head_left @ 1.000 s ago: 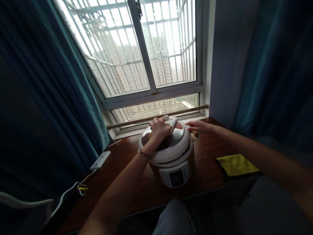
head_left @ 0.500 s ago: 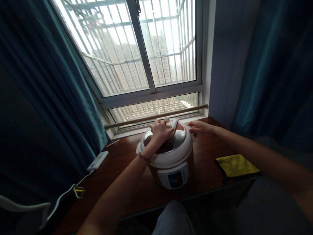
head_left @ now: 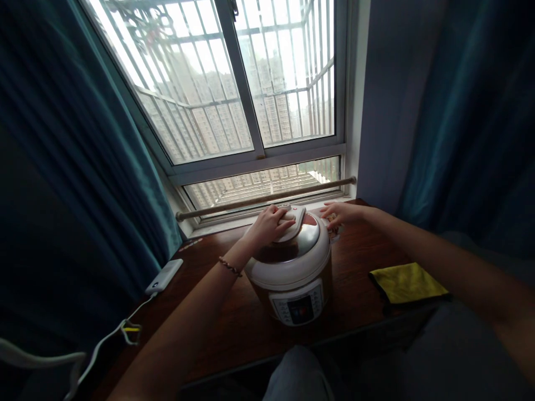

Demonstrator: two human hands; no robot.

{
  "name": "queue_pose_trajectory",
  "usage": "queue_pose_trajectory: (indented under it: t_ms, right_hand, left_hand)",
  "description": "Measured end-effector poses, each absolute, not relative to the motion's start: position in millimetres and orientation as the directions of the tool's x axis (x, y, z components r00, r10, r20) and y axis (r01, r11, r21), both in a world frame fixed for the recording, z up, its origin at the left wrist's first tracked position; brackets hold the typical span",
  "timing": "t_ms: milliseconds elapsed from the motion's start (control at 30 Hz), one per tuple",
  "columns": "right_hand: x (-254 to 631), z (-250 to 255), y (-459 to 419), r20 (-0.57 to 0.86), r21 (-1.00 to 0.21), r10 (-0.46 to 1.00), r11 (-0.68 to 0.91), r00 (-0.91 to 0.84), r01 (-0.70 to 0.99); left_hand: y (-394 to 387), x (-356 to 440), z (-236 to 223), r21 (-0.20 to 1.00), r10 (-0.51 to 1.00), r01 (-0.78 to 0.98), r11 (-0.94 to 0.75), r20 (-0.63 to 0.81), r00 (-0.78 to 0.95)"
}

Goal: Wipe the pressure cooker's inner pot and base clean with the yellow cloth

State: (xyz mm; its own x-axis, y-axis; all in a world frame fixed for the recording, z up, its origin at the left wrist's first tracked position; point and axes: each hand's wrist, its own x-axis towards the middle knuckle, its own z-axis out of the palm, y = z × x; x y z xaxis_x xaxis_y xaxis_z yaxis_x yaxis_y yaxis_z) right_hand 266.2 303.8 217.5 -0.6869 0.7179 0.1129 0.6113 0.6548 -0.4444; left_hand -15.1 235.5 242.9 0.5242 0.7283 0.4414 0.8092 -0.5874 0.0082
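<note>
A white and brown electric pressure cooker (head_left: 301, 273) with a control panel stands on the dark wooden table. Its domed, shiny lid (head_left: 309, 234) has a white handle (head_left: 297, 219) on top. My left hand (head_left: 272, 221) is closed over this handle, the fingers curled across it, and a beaded bracelet sits on the wrist. At the cooker's far right edge, my right hand (head_left: 340, 213) has its fingers bent round the side handle (head_left: 333, 227). The fingers partly cover that handle. My left forearm hides the cooker's left side.
A folded yellow cloth (head_left: 407, 283) lies right of the cooker near the table's front edge. To the left is a white device (head_left: 165, 276) with a cable (head_left: 109, 335). Behind runs a rail (head_left: 271, 197) below the window, with blue curtains (head_left: 137, 184) alongside.
My left wrist has swung to the left and the hand lies turned on the lid handle, which appears slightly rotated. My right hand stays at the side handle, with little movement.
</note>
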Motion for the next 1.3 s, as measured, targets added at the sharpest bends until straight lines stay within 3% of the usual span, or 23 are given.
queue_pose_trajectory:
  t_ms: [133,367,533,700,933,1067,1133,1200,1233,1300]
  right_hand:
    - [266,219,316,-0.002,-0.316,0.723,0.655,-0.691,0.686]
    - [268,212,326,0.091,-0.194,0.772,0.634,-0.63,0.749]
    - [263,200,325,0.238,-0.401,0.849,0.528,-0.471,0.749]
    - [256,188,330,0.287,-0.591,0.932,0.353,-0.22,0.725]
    - [256,153,333,0.117,-0.882,0.993,0.091,0.027,0.463]
    - [251,140,319,0.035,-0.965,0.999,0.03,0.015,0.259]
    - [248,139,312,0.013,-0.984,1.0,0.013,-0.003,0.177]
    - [243,140,305,0.0,-0.993,1.0,0.002,-0.014,0.117]
    - [240,140,303,-0.003,-0.995,1.0,-0.001,-0.017,0.097]
    - [235,140,300,-0.004,-0.997,1.0,-0.002,-0.015,0.075]
  left_hand:
    - [234,-15,238,-0.031,0.712,0.828,-0.559,0.494,0.499]
    - [230,-3,233,-0.091,0.73,0.893,-0.441,0.542,0.416]
    - [224,7,233,-0.122,0.768,0.956,-0.265,0.574,0.286]
    - [219,14,233,-0.089,0.803,0.979,-0.184,0.561,0.202]
    - [218,19,232,-0.024,0.819,0.988,-0.154,0.556,0.141]
    - [222,5,234,0.005,0.797,0.95,-0.311,0.547,0.258]
    - [226,-14,235,0.086,0.77,0.906,-0.414,0.564,0.298]
    - [232,-42,233,0.245,0.779,0.865,-0.438,0.583,0.229]
    - [236,-57,230,0.378,0.816,0.843,-0.383,0.567,0.117]
    - [241,-89,218,0.48,0.847,0.835,-0.27,0.531,-0.031]
